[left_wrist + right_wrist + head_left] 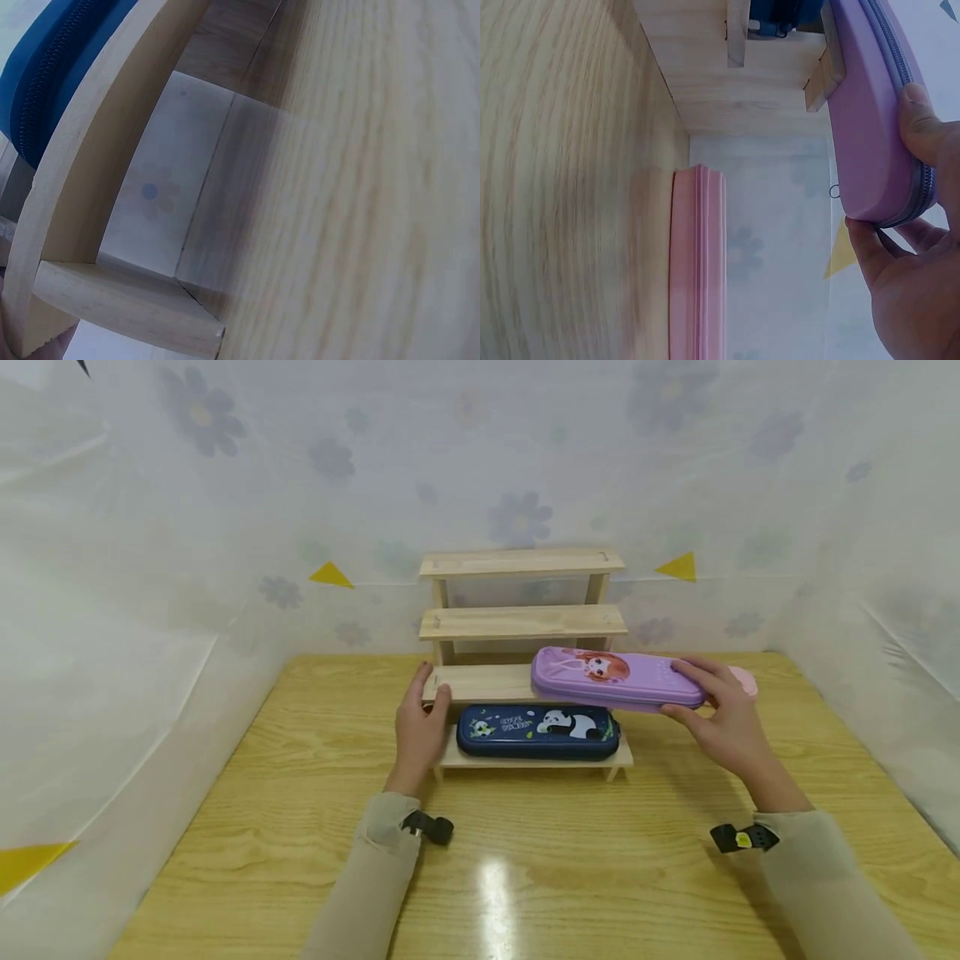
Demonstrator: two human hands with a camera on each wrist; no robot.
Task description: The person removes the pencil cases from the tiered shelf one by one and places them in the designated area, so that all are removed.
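In the head view my right hand (723, 714) grips the right end of a purple zip pencil case (637, 677) with a cartoon girl on its lid. Its left part overlaps the second step up of a wooden tiered stand (517, 625); in the right wrist view, the thumb (919, 112) presses near the zip and fingers curl at the case's end. My left hand (422, 731) holds the left end of that step, thumb at its front edge. Below, a dark blue panda pencil case (538, 732) lies along the lowest step.
A pink object with a ridged side (697, 262) lies on the wood-grain table (300, 860), mostly hidden behind my right hand in the head view. White flowered sheeting (375, 485) encloses the back and sides. Two upper steps rise behind the purple case.
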